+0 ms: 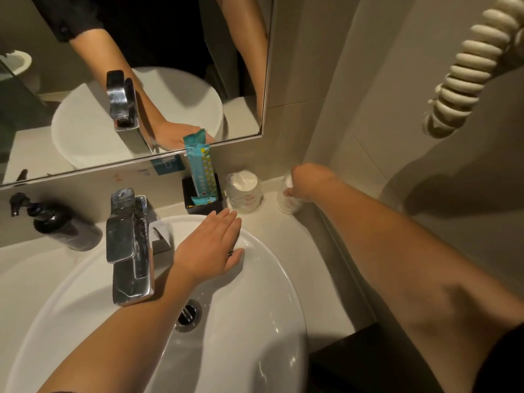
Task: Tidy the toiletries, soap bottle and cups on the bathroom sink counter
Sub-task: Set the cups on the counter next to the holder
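- Our right hand (pixel 307 181) curls around a wrapped paper cup (pixel 287 198) standing at the back right corner of the counter (pixel 283 236), near the wall.
- A second wrapped cup (pixel 245 191) stands upside down just left of it, apart from it, beside a black holder (pixel 202 198).
- A teal toiletry packet (pixel 200 170) stands upright in that holder, leaning against the mirror (pixel 85 80).
- Our left hand (pixel 211 245) lies flat with straight fingers on the rim of the white basin (pixel 272 268), holding nothing.
- The chrome tap (pixel 127 245) rises behind the basin.
- A dark soap bottle (pixel 61 225) with a pump stands left of the tap.
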